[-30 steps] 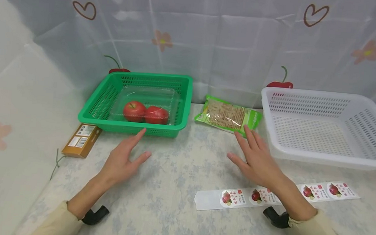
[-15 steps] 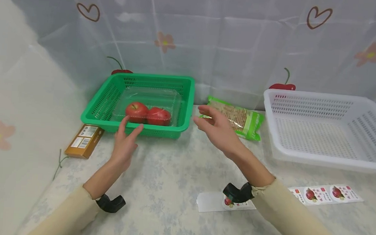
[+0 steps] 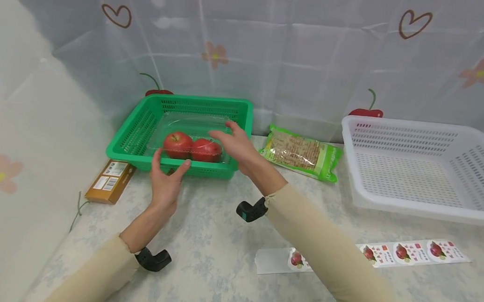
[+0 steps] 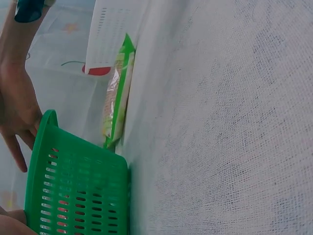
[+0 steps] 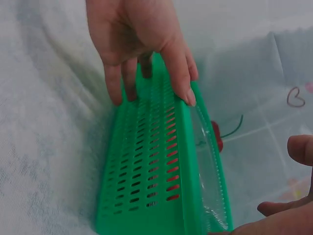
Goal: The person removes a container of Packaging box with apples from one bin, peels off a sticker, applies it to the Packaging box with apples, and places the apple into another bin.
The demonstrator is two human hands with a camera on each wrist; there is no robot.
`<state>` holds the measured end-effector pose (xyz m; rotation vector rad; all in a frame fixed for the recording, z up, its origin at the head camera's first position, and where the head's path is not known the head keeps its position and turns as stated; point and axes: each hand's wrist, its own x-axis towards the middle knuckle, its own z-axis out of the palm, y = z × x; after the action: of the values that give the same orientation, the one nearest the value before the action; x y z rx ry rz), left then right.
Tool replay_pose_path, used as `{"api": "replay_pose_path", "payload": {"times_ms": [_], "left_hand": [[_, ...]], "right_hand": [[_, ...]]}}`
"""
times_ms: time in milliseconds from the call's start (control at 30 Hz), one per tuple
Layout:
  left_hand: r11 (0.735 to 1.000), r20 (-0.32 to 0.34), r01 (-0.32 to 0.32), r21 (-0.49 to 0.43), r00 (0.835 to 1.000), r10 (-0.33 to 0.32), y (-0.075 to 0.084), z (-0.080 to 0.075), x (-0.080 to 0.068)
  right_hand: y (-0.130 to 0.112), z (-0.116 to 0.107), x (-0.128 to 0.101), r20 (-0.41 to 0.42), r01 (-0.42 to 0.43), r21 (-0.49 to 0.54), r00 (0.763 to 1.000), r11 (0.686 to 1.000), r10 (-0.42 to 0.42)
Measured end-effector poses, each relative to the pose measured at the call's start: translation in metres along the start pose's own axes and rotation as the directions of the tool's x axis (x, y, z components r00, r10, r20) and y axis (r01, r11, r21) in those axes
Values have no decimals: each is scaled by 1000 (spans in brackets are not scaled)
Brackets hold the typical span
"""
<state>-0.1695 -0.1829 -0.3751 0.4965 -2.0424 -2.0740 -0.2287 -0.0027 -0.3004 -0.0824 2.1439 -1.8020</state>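
— What is seen at the left?
— A brown box (image 3: 108,181) is laid on the table (image 3: 218,243). Beside it, the left hand (image 3: 166,181) is held spread at the green basket (image 3: 244,123) front rim; nothing is gripped.

— And further right?
— The clear apple box (image 3: 192,136) is kept inside the basket. The right hand (image 3: 236,146) is stretched over it, fingers relaxed, nothing grasped. A noodle packet (image 3: 303,151), white basket (image 3: 426,168) and sticker strip (image 3: 412,252) are found rightward.

A makeshift produce-packing station, possibly in a home, is suggested. A cloth-covered counter (image 3: 218,243) is backed by a sheet printed with cherries and hearts (image 3: 299,52). Behind the strip of fruit labels (image 3: 403,252) on the counter, plastic sorting baskets (image 3: 421,208) are set.
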Motion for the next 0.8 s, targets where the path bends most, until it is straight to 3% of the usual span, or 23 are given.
{"api": "replay_pose_path", "payload": {"times_ms": [200, 500, 800], "left_hand": [[1000, -10, -4, -25, 1000, 4, 0, -2, 3], [996, 32, -17, -89, 999, 19, -1, -2, 3], [1000, 26, -4, -29, 1000, 5, -3, -5, 2]], "right_hand": [[5, 12, 25, -18, -62, 26, 998, 998, 62], [8, 9, 35, 91, -132, 47, 988, 990, 128], [11, 15, 36, 128, -94, -3, 987, 996, 93]]}}
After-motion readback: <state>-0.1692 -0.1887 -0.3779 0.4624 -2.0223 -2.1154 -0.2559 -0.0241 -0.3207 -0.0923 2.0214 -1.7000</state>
